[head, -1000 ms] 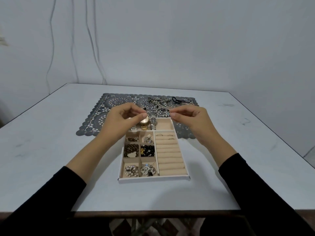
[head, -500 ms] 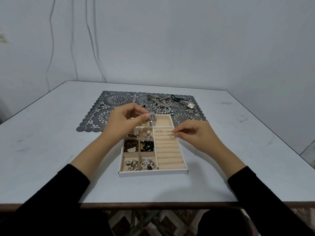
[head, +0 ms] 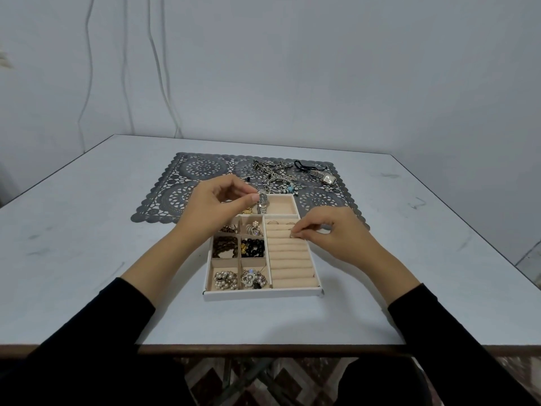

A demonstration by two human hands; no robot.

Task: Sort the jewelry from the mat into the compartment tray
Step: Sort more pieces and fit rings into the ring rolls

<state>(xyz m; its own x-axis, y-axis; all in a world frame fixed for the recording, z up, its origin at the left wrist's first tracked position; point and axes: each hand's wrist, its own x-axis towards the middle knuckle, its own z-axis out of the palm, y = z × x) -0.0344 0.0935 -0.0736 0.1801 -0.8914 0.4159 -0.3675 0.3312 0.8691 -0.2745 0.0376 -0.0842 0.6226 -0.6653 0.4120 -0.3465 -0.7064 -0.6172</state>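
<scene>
Seating a small ring [head: 292,235] in the padded ring rolls [head: 289,259] looks to be the step in hand. The right hand [head: 332,230] pinches that ring between thumb and forefinger, low over a groove near the far end of the rolls, just on the near side of the groove where two rings [head: 272,222] already sit. The tray [head: 263,295] lies on the worktop [head: 87,230], its far end resting on the near edge of the lace mat [head: 187,171]. The left hand [head: 222,206] hovers above the tray's far-left compartments with thumb and forefinger tips together. Whether they hold a piece cannot be told, as anything there blends into the watch [head: 263,204] lying in the tray beside them.

To do this well, the ring should probably go in edge-on, band in line with the groove, and be pressed straight down until the padding holds it. The fingers should then part sideways rather than drag back, or the ring may lift out. The tray seems light, so a gentle push is wise. A tangle of chains [head: 275,174] and a second watch [head: 328,179] lie on the mat, unsorted.
</scene>
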